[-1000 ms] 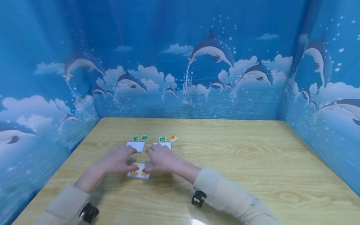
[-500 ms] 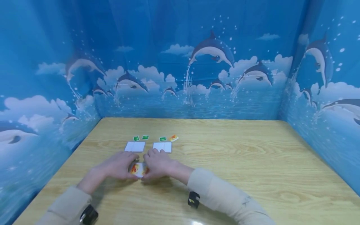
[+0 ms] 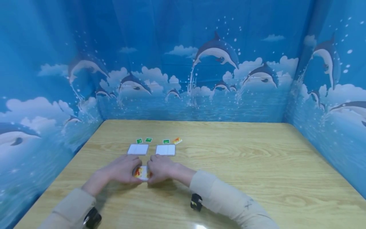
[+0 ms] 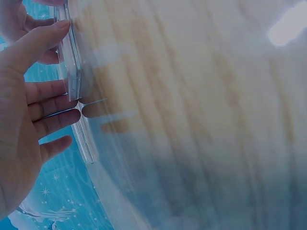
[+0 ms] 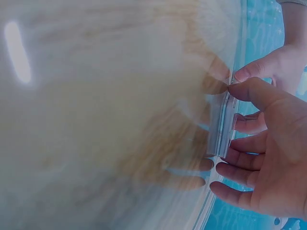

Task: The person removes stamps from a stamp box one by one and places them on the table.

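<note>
A flat white case with clear sides (image 3: 144, 174) lies on the table between my hands, orange-red pictures showing on its top. My left hand (image 3: 125, 169) grips its left side, thumb at the near edge and fingers round the far part. On the opposite side my right hand (image 3: 160, 169) holds it the same way. In the left wrist view the thin case (image 4: 72, 62) stands edge-on beside the thumb, with the lower fingers spread off it. From the right wrist, the case (image 5: 223, 127) appears between thumb and fingers. Both hands cover the case's ends.
Beyond the hands lie two white rectangular panels, one left (image 3: 138, 149) and one right (image 3: 165, 150). Behind them are small green cards (image 3: 148, 140) and an orange-yellow card (image 3: 177, 140). Dolphin-print curtains (image 3: 183, 95) enclose the wooden table (image 3: 243, 165).
My hands have come down and inward from over the case to its two sides, thumbs now at its near edge. The white panels are more exposed. Little differs from half a second ago.
</note>
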Demonstrator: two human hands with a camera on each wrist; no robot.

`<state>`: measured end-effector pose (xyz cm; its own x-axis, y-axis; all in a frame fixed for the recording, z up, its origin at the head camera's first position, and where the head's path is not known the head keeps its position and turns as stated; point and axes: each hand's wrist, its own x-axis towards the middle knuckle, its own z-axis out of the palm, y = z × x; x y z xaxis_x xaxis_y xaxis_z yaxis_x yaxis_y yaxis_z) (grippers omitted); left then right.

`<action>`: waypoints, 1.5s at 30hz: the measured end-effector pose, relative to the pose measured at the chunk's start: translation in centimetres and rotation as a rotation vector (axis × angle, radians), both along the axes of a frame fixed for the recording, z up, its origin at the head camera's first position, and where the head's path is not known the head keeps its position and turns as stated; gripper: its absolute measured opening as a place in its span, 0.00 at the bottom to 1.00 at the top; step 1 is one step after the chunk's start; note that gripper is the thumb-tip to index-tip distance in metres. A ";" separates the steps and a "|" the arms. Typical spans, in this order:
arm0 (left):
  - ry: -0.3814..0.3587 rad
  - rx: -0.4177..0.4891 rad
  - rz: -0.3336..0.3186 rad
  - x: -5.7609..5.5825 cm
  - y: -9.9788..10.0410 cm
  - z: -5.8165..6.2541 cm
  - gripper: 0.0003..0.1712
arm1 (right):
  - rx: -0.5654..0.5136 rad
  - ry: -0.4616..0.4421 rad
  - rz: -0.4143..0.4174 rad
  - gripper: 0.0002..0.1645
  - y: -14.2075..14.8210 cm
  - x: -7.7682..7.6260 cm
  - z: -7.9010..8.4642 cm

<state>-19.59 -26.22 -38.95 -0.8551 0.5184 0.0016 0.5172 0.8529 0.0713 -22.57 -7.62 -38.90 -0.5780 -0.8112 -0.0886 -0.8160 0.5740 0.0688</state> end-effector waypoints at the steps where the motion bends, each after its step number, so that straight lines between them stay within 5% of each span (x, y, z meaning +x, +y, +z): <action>1: -0.004 0.000 0.003 0.0 0.0 0.0 0.32 | -0.001 -0.011 0.002 0.30 0.0 0.0 0.0; 17: 0.027 -0.011 0.002 0.2 0.0 -0.4 0.31 | -0.027 -0.073 -0.035 0.33 -0.1 -0.6 -0.2; 26: 0.124 -0.062 -0.095 -0.8 0.6 -0.2 0.31 | -0.036 -0.045 -0.055 0.32 0.7 -1.2 0.1; 36: 0.157 -0.118 -0.082 -0.5 0.2 -0.6 0.36 | -0.051 -0.073 -0.038 0.32 0.6 -1.2 0.1; 45: 0.190 -0.173 -0.134 -0.5 -0.1 -0.7 0.41 | -0.060 -0.099 -0.020 0.33 0.6 -1.2 0.2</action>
<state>-20.06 -26.36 -39.70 -0.7721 0.6330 0.0567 0.6160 0.7673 -0.1784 -23.73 -7.06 -38.66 -0.5846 -0.8054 -0.0981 -0.8057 0.5905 -0.0467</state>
